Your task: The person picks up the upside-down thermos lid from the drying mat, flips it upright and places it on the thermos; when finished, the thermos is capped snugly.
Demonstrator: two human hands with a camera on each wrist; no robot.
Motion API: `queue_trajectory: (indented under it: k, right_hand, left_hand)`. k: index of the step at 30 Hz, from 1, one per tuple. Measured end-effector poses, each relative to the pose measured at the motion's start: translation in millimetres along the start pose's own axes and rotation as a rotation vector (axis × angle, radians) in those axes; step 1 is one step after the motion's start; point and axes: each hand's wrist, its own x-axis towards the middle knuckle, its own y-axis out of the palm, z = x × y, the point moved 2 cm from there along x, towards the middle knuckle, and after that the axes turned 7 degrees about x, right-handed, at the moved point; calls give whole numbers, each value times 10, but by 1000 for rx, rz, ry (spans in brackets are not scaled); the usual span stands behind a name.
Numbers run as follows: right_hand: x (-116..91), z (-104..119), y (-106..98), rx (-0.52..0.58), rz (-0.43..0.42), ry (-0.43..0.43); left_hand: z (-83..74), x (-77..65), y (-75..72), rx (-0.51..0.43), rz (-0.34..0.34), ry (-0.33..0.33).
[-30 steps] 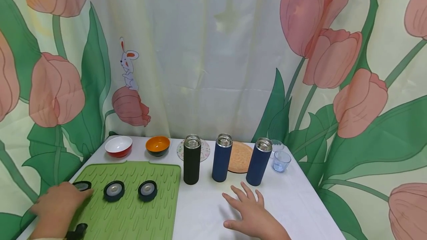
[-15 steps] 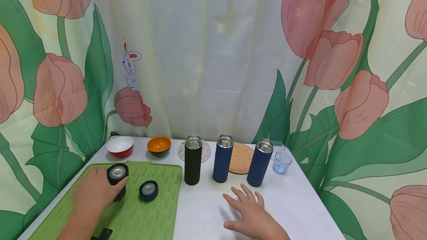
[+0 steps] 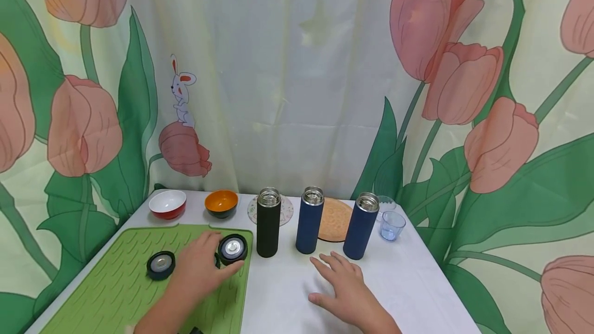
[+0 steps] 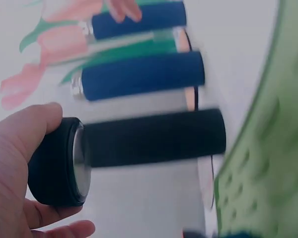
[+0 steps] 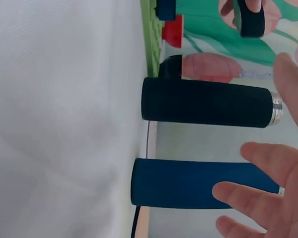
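Observation:
My left hand [image 3: 197,267] grips a round black bottle lid [image 3: 233,249] with a silvery underside, raised over the right part of the green mat [image 3: 120,287]. Thumb and fingers wrap its rim in the left wrist view, where the lid overlaps the top of the black bottle [image 4: 156,138]. One more black lid [image 3: 161,265] lies on the mat; another is mostly hidden behind the left hand. Two navy bottles [image 3: 310,223] stand right of the black one, all three uncapped with steel necks. My right hand [image 3: 345,293], fingers spread and holding nothing, hovers in front of the navy bottles.
A red-and-white bowl [image 3: 167,204] and an orange bowl [image 3: 220,203] sit behind the mat. Behind the bottles lie a floral coaster [image 3: 285,211] and a round cork-coloured board [image 3: 335,220]. Clear glasses [image 3: 392,226] stand at the right edge, before a tulip curtain [image 3: 283,92].
The left hand took a lid from the mat's left side, lifted it and carried it right, past the other lids toward the black bottle. The right hand barely moved.

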Motion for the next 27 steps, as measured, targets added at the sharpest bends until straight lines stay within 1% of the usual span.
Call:
queue_trajectory:
  k: [2,6,9,13,19,22,27]
  right_hand:
    - [9,13,-6,35,-17,-3]
    - [32,31,-7,102,-40,-12]
    - [47,42,2,142,-45,-18]
    - [72,62,26,193,-67,-40]
    - [119,139,42,330,-112,-74]
    - [158,190,46,380,-101,-78]
    - [210,249,87,416,-64,-74]
  left_hand:
    - [-92,3,62,-37,10,11]
    - [-255,0,145,-75,47,19]
    - [-372,-10,181,-130,93,26]
    - [-503,-28,236,-202,137,69]
    - [-607,-50,312,-241,136,153]
    - [-642,-49,321,-250,139,185]
    - [-688,-34,311,-251,137,259]
